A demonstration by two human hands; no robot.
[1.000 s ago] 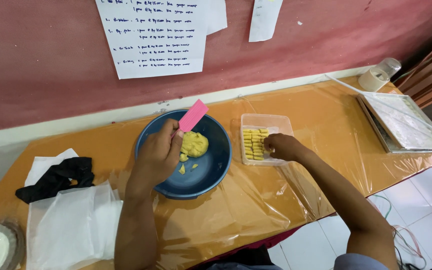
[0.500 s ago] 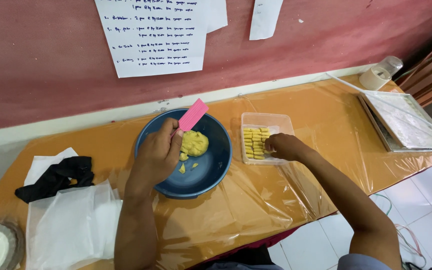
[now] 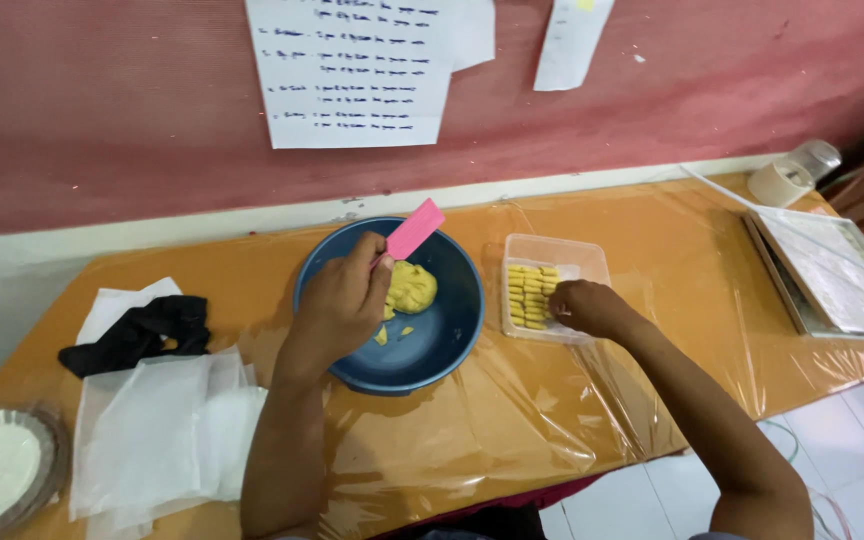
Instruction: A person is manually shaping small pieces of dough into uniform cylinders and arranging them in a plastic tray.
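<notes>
Gripping pink scraper, left hand over yellow dough lump; right hand fingers pinched together at dough-strip tray.

The round blue plastic bowl held the yellow dough lump; right of it sat the clear rectangular plastic tray, left the black cloth.

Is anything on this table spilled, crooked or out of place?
Nothing serious. A few yellow crumbs lie loose in the blue bowl, apart from the dough lump. A black cloth lies crumpled on the white paper sheets. The dough pieces sit in neat rows in the clear tray.
</notes>
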